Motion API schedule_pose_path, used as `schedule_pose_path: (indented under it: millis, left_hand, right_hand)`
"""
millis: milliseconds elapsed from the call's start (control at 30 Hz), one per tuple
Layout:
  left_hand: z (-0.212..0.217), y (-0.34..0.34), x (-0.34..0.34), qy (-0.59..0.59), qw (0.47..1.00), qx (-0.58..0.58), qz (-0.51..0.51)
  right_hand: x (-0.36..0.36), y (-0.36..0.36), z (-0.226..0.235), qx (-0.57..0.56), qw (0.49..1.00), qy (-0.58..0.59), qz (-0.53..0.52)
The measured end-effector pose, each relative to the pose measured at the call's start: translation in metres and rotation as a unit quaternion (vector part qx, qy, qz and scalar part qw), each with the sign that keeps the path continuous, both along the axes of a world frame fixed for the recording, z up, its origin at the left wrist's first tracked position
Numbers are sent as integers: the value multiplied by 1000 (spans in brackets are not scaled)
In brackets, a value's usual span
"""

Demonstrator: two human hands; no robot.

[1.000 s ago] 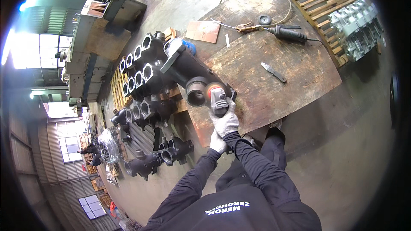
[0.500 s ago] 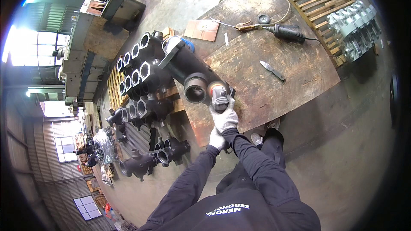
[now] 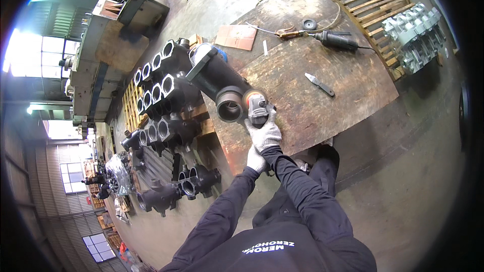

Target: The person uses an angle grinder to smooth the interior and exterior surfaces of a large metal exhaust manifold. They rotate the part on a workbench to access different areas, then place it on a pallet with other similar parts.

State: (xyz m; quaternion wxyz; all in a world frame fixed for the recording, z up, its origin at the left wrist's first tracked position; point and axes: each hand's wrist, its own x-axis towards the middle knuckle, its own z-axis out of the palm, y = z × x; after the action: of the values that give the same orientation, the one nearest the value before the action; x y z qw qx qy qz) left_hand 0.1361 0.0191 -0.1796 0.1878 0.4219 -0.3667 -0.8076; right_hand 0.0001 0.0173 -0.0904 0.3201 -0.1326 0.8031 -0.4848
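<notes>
My right hand (image 3: 267, 135), in a whitish work glove, is closed round the front of an angle grinder (image 3: 258, 111). Just behind and below it, my gloved left hand (image 3: 256, 159) wraps the rear of the same tool, its fingers mostly hidden. The grinder's orange-looking disc (image 3: 253, 95) is at the near end of a black cast-metal pipe body (image 3: 217, 75), beside its round open port (image 3: 230, 106). Whether the disc touches the metal I cannot tell. The casting lies slantwise on a stained, worn worktable (image 3: 302, 106).
On the table lie a knife-like scraper (image 3: 319, 84), a black power tool (image 3: 338, 40), an air blow gun (image 3: 290, 34), a spare disc (image 3: 309, 24) and cardboard (image 3: 236, 37). Rows of black castings (image 3: 166, 90) stand left. At far right, grey metal parts (image 3: 416, 35) rest by a pallet (image 3: 368, 0).
The whole view has shifted slightly. Both hands keep their hold on the grinder, and its disc remains at the casting's near end.
</notes>
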Motion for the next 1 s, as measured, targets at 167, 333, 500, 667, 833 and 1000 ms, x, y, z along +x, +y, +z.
schedule_pose_path:
  millis: [167, 333, 500, 667, 833, 1000]
  left_hand:
    - [9, 8, -5, -155, 968, -185, -65]
    - [-5, 0, -10, -80, 994, -68, 19]
    - [-11, -15, -24, -42, 998, -32, 38]
    - [2, 6, -22, -110, 993, -46, 9]
    - [12, 4, -25, -66, 997, 1, 36]
    - [12, -17, -57, -54, 981, 77, 168]
  right_hand:
    - [2, -7, -10, 25, 999, 36, 19]
    - [-5, -14, -15, 2, 999, 44, 20]
    - [-20, -29, -10, -26, 997, 70, 29]
    - [-13, -11, -10, 27, 998, 5, 59]
    - [-4, -12, -15, 14, 998, 38, 44]
    - [-19, -34, -14, -32, 991, 124, 45]
